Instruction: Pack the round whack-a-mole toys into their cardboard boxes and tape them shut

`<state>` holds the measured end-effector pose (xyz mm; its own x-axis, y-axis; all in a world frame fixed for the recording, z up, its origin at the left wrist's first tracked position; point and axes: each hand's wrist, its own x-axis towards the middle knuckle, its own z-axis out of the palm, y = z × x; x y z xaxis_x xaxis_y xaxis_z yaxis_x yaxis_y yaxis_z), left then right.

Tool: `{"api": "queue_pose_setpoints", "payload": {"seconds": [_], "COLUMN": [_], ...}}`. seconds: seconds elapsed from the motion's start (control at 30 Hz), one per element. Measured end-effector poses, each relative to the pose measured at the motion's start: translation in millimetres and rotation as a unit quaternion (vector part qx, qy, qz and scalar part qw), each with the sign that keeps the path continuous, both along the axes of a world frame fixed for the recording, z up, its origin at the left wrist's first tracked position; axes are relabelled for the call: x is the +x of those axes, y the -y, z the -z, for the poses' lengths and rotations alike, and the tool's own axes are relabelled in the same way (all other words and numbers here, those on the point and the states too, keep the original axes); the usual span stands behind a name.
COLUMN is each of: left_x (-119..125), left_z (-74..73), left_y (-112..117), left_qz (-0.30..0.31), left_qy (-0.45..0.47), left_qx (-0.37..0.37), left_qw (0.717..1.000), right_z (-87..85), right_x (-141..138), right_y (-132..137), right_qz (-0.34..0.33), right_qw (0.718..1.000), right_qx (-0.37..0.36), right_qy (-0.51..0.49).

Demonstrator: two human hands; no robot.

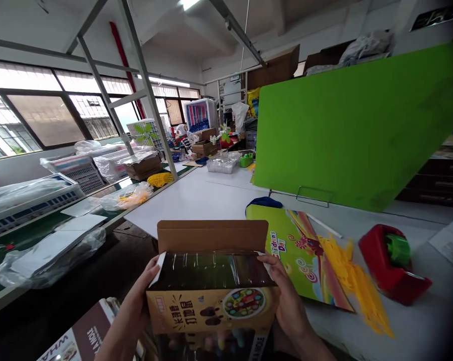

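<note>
A printed cardboard toy box (188,311), tan and dark, is held before me with its brown top flap (211,235) raised. Dark, shiny, clear-wrapped contents (207,271) show in the opening. My left hand (140,287) grips the box's left side, its thumb near the white side flap. On the opposite side, my right hand (286,296) holds the box, fingers at the upper right corner. Right of the box lies a flat, colourful "Children's Day" printed bag (294,255), with yellow strips (356,281) over its edge.
A red tape dispenser (392,265) with green tape stands at the right. A large green board (346,125) rises behind the white table (173,195). Lower left are more printed boxes (87,333). A metal frame post (151,95) stands beyond, near plastic-wrapped baskets (76,170).
</note>
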<state>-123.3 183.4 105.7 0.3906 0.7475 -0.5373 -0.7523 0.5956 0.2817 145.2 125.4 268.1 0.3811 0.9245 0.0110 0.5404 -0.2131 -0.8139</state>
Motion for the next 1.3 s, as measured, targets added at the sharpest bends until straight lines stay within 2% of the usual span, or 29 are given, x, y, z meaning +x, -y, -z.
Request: {"api": "queue_pose_setpoints", "payload": {"seconds": [0.07,0.13,0.23,0.33,0.4,0.47,0.57,0.63,0.67,0.7,0.77,0.8,0.87,0.9,0.97,1.0,1.03,1.1,1.17,1.3], "left_x": [-5.8,-9.1,-6.3,1.3,5.0,4.2,-10.9,-29.5,-39.4,-48.4,-60.3,-62.2,-58.3,-53.9,-44.2,-40.5,-38.1,-37.6,-41.4,-48.7], "left_z": [-7.2,-11.5,-11.0,-2.5,6.5,16.1,24.4,21.4,17.2,11.7,0.4,-3.8,-6.4,-4.9,0.6,2.9,3.9,0.7,-8.5,-26.2], "left_y": [1.7,2.4,5.2,10.8,13.8,14.1,7.1,-1.3,-5.7,-9.5,-14.3,-14.9,-13.4,-12.0,-9.9,-9.8,-10.4,-13.7,-18.5,-26.0], "left_qz": [0.014,0.002,-0.083,-0.178,-0.208,-0.225,-0.209,-0.12,-0.053,0.018,0.125,0.149,0.142,0.122,0.077,0.062,0.052,0.053,0.072,0.121], "left_qy": [-0.003,-0.027,-0.097,-0.188,-0.21,-0.212,-0.269,-0.331,-0.359,-0.383,-0.442,-0.477,-0.544,-0.571,-0.609,-0.623,-0.635,-0.642,-0.633,-0.625], "left_qx": [0.026,0.066,0.096,0.134,0.176,0.203,0.262,0.334,0.374,0.412,0.475,0.5,0.544,0.564,0.594,0.6,0.601,0.599,0.597,0.578], "left_qw": [1.0,0.997,0.987,0.957,0.939,0.929,0.903,0.874,0.854,0.827,0.751,0.707,0.622,0.584,0.52,0.498,0.483,0.476,0.488,0.51], "right_z": [-4.9,-10.9,-16.4,-13.8,-8.7,-4.3,-9.9,-25.8,-36.7,-48.5,-70.0,-77.7,-83.9,-82.3,-72.7,-66.9,-61.9,-57.6,-62.1,-82.0], "right_x": [-4.7,-10.3,-19.5,-27.8,-30.2,-28.2,-19.5,-16.0,-16.4,-18.4,-25.5,-29.4,-33.6,-33.1,-27.4,-23.4,-19.7,-16.3,-19.7,-34.5], "right_y": [-3.7,-9.4,-21.1,-31.5,-34.9,-35.9,-38.5,-45.0,-50.1,-55.9,-68.3,-73.6,-80.4,-81.4,-79.6,-77.7,-76.0,-75.1,-78.4,-89.9], "right_qz": [0.009,0.017,0.038,0.053,0.053,0.041,-0.034,-0.129,-0.185,-0.24,-0.331,-0.366,-0.421,-0.442,-0.469,-0.475,-0.477,-0.478,-0.489,-0.506], "right_qw": [0.999,0.998,0.997,0.989,0.98,0.978,0.994,0.989,0.971,0.942,0.864,0.825,0.763,0.744,0.728,0.727,0.728,0.727,0.717,0.702], "right_qx": [0.001,-0.004,-0.006,0.031,0.055,0.066,0.02,-0.067,-0.12,-0.174,-0.257,-0.28,-0.295,-0.285,-0.239,-0.21,-0.182,-0.152,-0.169,-0.233], "right_qy": [-0.035,-0.054,-0.073,-0.136,-0.185,-0.193,-0.101,0.019,0.09,0.16,0.28,0.327,0.391,0.412,0.439,0.449,0.457,0.469,0.467,0.444]}}
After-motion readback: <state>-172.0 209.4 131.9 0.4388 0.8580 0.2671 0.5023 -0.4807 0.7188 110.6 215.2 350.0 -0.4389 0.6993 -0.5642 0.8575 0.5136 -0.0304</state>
